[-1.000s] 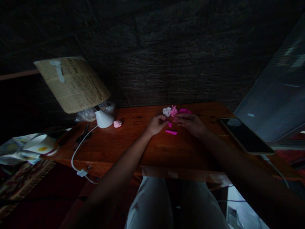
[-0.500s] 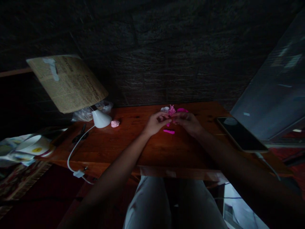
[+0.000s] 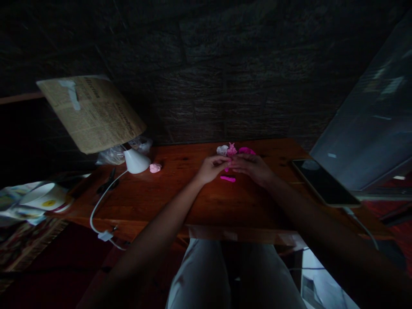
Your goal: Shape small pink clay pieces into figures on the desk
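Observation:
My left hand point(image 3: 210, 168) and my right hand point(image 3: 254, 167) meet above the wooden desk point(image 3: 174, 189), fingertips pinched together. Between them is a small pink piece of modelling clay point(image 3: 229, 159), mostly hidden by the fingers. Just below lies a short magenta clay strip point(image 3: 228, 178), with a smaller pink bit point(image 3: 226, 170) under the fingertips. Behind my hands sit a spiky pink clay lump point(image 3: 231, 149), a whitish piece point(image 3: 222, 149) and a flat magenta piece point(image 3: 247, 151).
A pale pink lump point(image 3: 155, 168) lies beside the white lamp point(image 3: 137, 161), whose shade looks like newsprint. Dark scissors point(image 3: 107, 182) and a white cable are at left, near a white tub point(image 3: 46, 196). On the right rests a plugged-in phone point(image 3: 325, 182). A dark wall stands behind.
My fingers have drawn closer together, and the right fingers now lie flatter over the left fingertips. The pieces on the desk have stayed in place.

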`<state>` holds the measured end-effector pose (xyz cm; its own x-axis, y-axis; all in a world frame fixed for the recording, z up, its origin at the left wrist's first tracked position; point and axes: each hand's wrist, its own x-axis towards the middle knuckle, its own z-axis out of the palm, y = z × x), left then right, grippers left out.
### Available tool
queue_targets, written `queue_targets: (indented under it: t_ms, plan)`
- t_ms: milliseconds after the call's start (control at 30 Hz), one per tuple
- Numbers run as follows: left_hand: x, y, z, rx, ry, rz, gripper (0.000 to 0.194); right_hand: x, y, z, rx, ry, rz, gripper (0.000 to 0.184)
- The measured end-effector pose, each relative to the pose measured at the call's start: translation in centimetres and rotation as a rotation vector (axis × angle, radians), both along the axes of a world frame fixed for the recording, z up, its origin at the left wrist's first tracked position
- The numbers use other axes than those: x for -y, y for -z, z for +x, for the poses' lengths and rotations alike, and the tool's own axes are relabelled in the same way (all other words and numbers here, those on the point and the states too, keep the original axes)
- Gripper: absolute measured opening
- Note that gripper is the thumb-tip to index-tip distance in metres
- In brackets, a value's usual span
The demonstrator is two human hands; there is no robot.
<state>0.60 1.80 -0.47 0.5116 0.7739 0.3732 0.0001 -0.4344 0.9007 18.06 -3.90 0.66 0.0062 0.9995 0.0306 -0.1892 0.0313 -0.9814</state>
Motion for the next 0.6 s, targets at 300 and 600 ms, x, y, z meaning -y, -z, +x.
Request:
queue_targets:
  t_ms: [300,600]
  plan:
    - [-0.3,0.2,0.2,0.102,-0.062,-0.119,0.026,4.4,-2.5,6.5,1.399,0.428,0.188,0.035]
    - [-0.1,-0.3,0.0,0.188,-0.051,-0.248,0.041,8.7,-2.8,9.8,1.691,0.542,-0.063,0.045]
